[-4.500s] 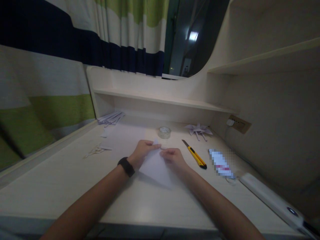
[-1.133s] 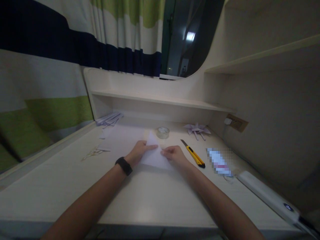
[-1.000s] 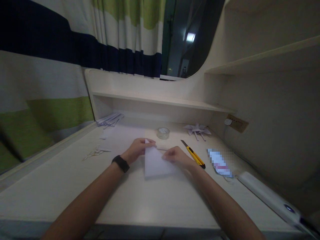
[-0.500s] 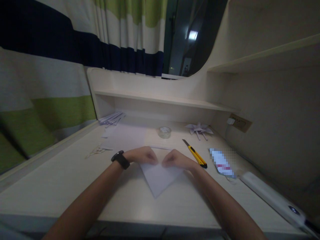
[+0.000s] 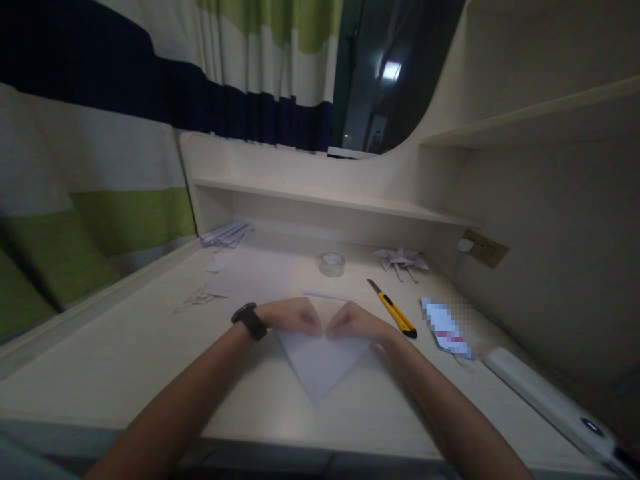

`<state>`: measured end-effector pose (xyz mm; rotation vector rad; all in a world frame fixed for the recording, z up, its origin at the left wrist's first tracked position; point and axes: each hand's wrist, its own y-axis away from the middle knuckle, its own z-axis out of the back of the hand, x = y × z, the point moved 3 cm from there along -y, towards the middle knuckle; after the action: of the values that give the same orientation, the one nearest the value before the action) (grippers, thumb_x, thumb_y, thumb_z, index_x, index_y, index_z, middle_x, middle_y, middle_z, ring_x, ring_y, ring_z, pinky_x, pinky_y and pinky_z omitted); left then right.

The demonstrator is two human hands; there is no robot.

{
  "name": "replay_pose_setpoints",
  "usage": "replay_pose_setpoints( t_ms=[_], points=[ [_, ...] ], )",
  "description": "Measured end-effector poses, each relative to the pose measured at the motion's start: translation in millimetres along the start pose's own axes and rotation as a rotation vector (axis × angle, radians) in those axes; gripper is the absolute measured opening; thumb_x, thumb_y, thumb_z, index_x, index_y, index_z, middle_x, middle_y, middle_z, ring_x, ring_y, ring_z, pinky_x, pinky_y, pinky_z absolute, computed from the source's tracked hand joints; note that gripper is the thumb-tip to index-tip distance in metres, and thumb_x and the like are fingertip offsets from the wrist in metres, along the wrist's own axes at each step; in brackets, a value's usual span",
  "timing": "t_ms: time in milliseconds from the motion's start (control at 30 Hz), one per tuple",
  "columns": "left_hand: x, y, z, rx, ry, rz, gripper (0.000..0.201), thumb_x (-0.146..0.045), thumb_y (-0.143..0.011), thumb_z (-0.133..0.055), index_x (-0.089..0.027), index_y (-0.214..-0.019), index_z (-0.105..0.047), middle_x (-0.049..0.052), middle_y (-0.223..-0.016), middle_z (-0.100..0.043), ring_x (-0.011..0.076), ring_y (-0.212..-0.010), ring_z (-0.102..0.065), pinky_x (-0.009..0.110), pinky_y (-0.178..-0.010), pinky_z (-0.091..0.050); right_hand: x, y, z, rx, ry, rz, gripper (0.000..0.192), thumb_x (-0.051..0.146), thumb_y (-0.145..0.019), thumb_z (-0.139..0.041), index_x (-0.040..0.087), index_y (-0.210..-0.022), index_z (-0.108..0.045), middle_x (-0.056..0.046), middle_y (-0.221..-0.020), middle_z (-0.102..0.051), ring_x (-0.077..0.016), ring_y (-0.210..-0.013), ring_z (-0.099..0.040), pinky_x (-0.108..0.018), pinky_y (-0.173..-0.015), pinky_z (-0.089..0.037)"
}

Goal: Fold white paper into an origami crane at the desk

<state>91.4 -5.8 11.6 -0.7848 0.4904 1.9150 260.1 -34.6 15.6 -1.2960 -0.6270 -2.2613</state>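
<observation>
A folded sheet of white paper (image 5: 320, 368) lies on the desk before me, one corner pointing towards me. My left hand (image 5: 295, 317), with a dark watch (image 5: 249, 321) on the wrist, is closed on the paper's far edge. Close beside it, my right hand (image 5: 354, 321) pinches the same edge. Fingertips of both hands nearly meet at the middle and partly hide the edge. Just beyond the hands lies a thin white paper strip (image 5: 326, 295).
Behind my hands stands a roll of clear tape (image 5: 332, 265). To the right are a yellow utility knife (image 5: 393, 309) with its blade out, a phone (image 5: 447, 328), folded paper pinwheels (image 5: 401, 259) and a long white lamp (image 5: 545, 400). Paper sheets (image 5: 255, 267), paper strips (image 5: 227, 235) and rubber bands (image 5: 195, 300) lie left.
Both hands and the paper sit slightly lower in view, still gripping the far edge. The whole view has shifted a little.
</observation>
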Motion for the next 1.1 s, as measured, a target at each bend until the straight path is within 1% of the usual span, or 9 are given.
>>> replay_pose_setpoints(
  t_ms=[300, 400, 567, 667, 733, 767, 833, 933, 1100],
  points=[
    [3.7, 3.8, 9.3, -0.043, 0.011, 0.044, 0.021, -0.031, -0.078, -0.059, -0.013, -0.077, -0.071, 0.002, -0.067, -0.066, 0.0106, -0.057, -0.051, 0.019, -0.052, -0.036, -7.5, 2.3, 15.7, 0.008, -0.043, 0.017, 0.012, 0.020, -0.060, -0.067, 0.011, -0.063, -0.073, 0.003, -0.046, -0.053, -0.0061, -0.045, -0.039, -0.020, -0.045, -0.027],
    [12.7, 8.0, 14.6, -0.058, 0.020, 0.069, 0.021, -0.031, -0.077, -0.060, -0.013, -0.073, -0.071, 0.002, -0.065, -0.065, 0.0103, -0.055, -0.051, 0.019, -0.051, -0.035, -18.3, 5.2, 28.5, 0.029, -0.061, -0.030, 0.013, 0.020, -0.057, -0.069, 0.012, -0.066, -0.074, 0.000, -0.052, -0.062, -0.0081, -0.047, -0.049, -0.020, -0.048, -0.037],
    [27.6, 12.4, 20.6, -0.107, 0.010, 0.105, 0.021, -0.030, -0.074, -0.061, -0.012, -0.068, -0.070, 0.002, -0.061, -0.064, 0.0104, -0.053, -0.049, 0.020, -0.050, -0.035, -33.3, 18.0, 55.6, 0.187, -0.048, -0.166, 0.021, 0.025, -0.057, -0.070, 0.012, -0.073, -0.074, -0.007, -0.068, -0.071, -0.0162, -0.062, -0.065, -0.026, -0.062, -0.051],
    [27.0, 10.2, 17.6, -0.114, 0.005, 0.134, 0.022, -0.031, -0.074, -0.061, -0.012, -0.068, -0.070, 0.003, -0.062, -0.064, 0.0110, -0.053, -0.049, 0.021, -0.051, -0.035, -28.4, 17.6, 66.1, -0.008, 0.032, -0.091, 0.025, 0.031, -0.062, -0.069, 0.011, -0.076, -0.074, -0.008, -0.071, -0.071, -0.0171, -0.065, -0.064, -0.028, -0.064, -0.050],
    [21.6, 6.9, 12.5, -0.098, 0.006, 0.135, 0.022, -0.031, -0.074, -0.060, -0.012, -0.069, -0.070, 0.003, -0.064, -0.065, 0.0115, -0.055, -0.050, 0.021, -0.052, -0.036, -18.1, 13.2, 60.7, -0.175, 0.092, 0.056, 0.027, 0.035, -0.067, -0.067, 0.012, -0.081, -0.074, -0.007, -0.078, -0.071, -0.0165, -0.070, -0.062, -0.028, -0.068, -0.047],
    [18.1, 5.2, 9.7, -0.089, 0.009, 0.129, 0.022, -0.031, -0.074, -0.059, -0.012, -0.070, -0.070, 0.003, -0.065, -0.065, 0.0116, -0.056, -0.051, 0.020, -0.052, -0.036, -13.2, 9.9, 52.2, -0.171, 0.126, 0.116, 0.029, 0.036, -0.070, -0.066, 0.013, -0.086, -0.073, -0.006, -0.083, -0.071, -0.0164, -0.073, -0.061, -0.028, -0.069, -0.046],
    [11.2, 2.0, 4.0, -0.056, 0.015, 0.108, 0.022, -0.030, -0.076, -0.058, -0.013, -0.071, -0.070, 0.002, -0.064, -0.064, 0.0110, -0.055, -0.050, 0.020, -0.051, -0.034, -6.7, 2.7, 29.6, -0.058, 0.199, 0.163, 0.031, 0.038, -0.075, -0.061, 0.013, -0.090, -0.073, -0.004, -0.080, -0.069, -0.0142, -0.069, -0.058, -0.024, -0.062, -0.043],
    [4.7, -0.2, -2.2, 0.024, 0.036, 0.074, 0.023, -0.030, -0.078, -0.056, -0.013, -0.072, -0.071, 0.000, -0.060, -0.062, 0.0099, -0.050, -0.046, 0.020, -0.048, -0.031, -4.9, -5.0, 4.2, 0.048, 0.312, 0.135, 0.023, 0.030, -0.074, -0.061, 0.010, -0.076, -0.072, 0.001, -0.061, -0.061, -0.0102, -0.056, -0.049, -0.021, -0.053, -0.036],
    [4.3, 2.0, 0.6, 0.035, 0.077, 0.072, 0.022, -0.030, -0.076, -0.058, -0.013, -0.078, -0.073, 0.002, -0.066, -0.065, 0.0114, -0.055, -0.050, 0.021, -0.052, -0.035, -4.8, -5.6, 1.4, 0.084, 0.288, 0.150, 0.019, 0.026, -0.074, -0.061, 0.010, -0.075, -0.070, 0.000, -0.063, -0.060, -0.0097, -0.057, -0.049, -0.021, -0.055, -0.037]
  ],
)
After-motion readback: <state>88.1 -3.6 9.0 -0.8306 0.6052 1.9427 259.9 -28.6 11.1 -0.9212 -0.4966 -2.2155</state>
